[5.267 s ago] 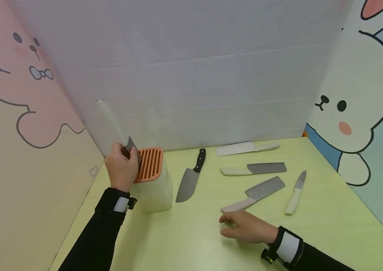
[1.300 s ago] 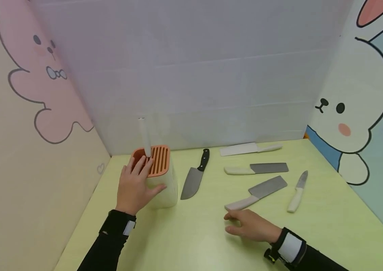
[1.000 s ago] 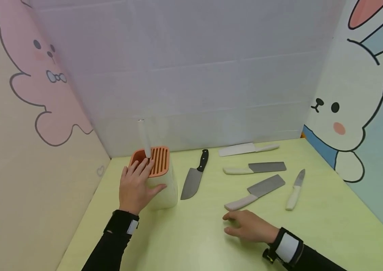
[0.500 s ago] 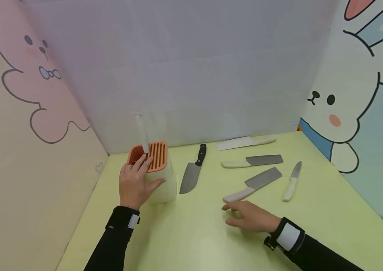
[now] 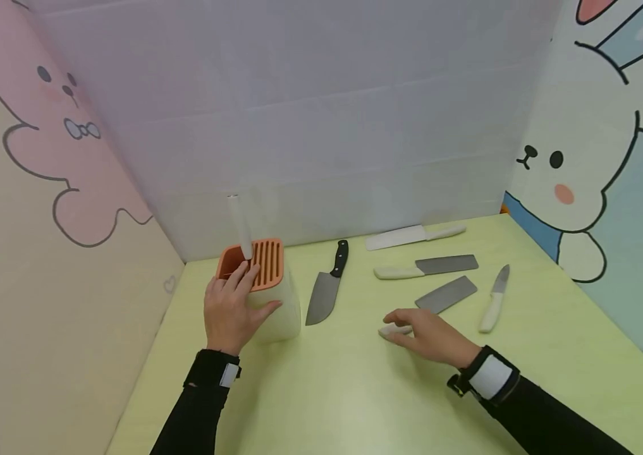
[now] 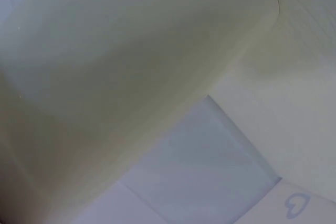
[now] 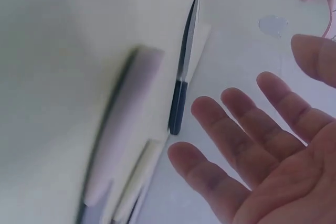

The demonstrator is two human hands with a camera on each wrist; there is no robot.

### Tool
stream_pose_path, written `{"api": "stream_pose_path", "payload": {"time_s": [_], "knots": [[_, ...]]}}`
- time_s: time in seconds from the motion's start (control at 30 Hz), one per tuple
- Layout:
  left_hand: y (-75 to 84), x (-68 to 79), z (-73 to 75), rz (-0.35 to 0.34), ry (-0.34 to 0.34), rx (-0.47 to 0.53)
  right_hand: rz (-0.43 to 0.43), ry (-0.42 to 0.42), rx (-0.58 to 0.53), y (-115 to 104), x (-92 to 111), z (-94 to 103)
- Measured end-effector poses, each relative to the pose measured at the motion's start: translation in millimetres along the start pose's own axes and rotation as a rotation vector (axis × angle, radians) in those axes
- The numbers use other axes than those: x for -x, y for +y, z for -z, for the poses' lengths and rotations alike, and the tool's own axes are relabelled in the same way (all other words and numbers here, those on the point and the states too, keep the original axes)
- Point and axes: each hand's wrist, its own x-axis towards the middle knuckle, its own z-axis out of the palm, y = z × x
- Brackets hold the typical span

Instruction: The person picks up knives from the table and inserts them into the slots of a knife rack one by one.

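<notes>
My left hand [image 5: 232, 316] rests on the near left side of a cream knife block [image 5: 278, 313] with an orange slotted top. Its fingers reach over the rim, and the thumb lies along the front wall. A white-handled knife [image 5: 240, 224] stands upright in the block, just beyond the fingertips. The left wrist view shows mostly the block's wall [image 6: 131, 66], close and blurred. My right hand [image 5: 432, 335] hovers over the handle of a cleaver [image 5: 447, 294], hiding part of it. In the right wrist view the fingers are spread, apart from the cleaver's pale handle [image 7: 128, 119].
A black-handled knife [image 5: 324, 294] lies right of the block. Farther right are a white-bladed knife [image 5: 398, 237], another pale-handled cleaver [image 5: 446, 265] and a small paring knife [image 5: 494, 306]. Walls enclose the yellow-green table [image 5: 332, 392] at the back and sides.
Earlier my left hand held the white-handled knife at the block; now that knife stands in it and the hand rests on the block. My right hand has moved forward over the cleaver's handle.
</notes>
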Motion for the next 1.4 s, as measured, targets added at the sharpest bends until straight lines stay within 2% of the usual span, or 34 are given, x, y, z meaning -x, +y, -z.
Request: {"api": "stream_pose_path", "payload": {"time_s": [0.2, 0.33, 0.5, 0.7, 0.8, 1.0, 1.27, 1.4], "knots": [[-1.1, 4.9, 3.7, -0.006, 0.010, 0.010, -0.038, 0.042, 0.097, 9, -24, 21.1], [-0.1, 4.3, 4.7, -0.021, 0.005, 0.010, -0.076, 0.032, 0.211, 29, -42, 38.2], [2.6, 4.3, 9.2, -0.022, 0.018, 0.018, -0.135, 0.017, 0.274, 57, -63, 50.1], [13.1, 3.2, 8.7, -0.018, 0.006, 0.044, -0.199, -0.010, 0.332, 81, -72, 58.7], [19.2, 2.4, 9.8, -0.011, -0.009, 0.048, -0.197, -0.023, 0.370, 89, -71, 58.2], [24.0, 6.2, 14.3, -0.004, -0.028, 0.037, -0.120, -0.036, 0.473, 100, -73, 48.3], [21.7, 9.3, 13.8, -0.001, 0.019, 0.049, -0.110, -0.082, 0.477, 108, -81, 39.4], [23.1, 8.4, 14.3, -0.004, 0.009, 0.060, -0.095, -0.073, 0.496, 114, -80, 36.7]]}}
